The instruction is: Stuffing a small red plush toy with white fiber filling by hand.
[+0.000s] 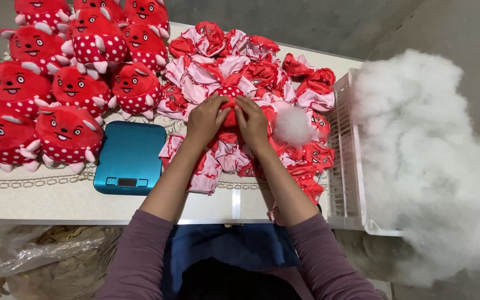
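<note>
My left hand (pixel 205 120) and my right hand (pixel 253 123) both clasp a red plush toy with white dots (pixel 229 103), pressed between the fingers above a heap of unstuffed red and pink toy skins (pixel 234 66). A small tuft of white stuffing (pixel 292 125) lies on the heap just right of my right hand. The toy's lower part is hidden by my fingers.
Several stuffed red plush toys (pixel 68 72) are grouped at the left of the table (pixel 40 197). A teal kitchen scale (pixel 129 157) sits in front of them. A white plastic crate (pixel 344 166) at the right overflows with white stuffing (pixel 434 155). A plastic bag (pixel 34 255) lies below left.
</note>
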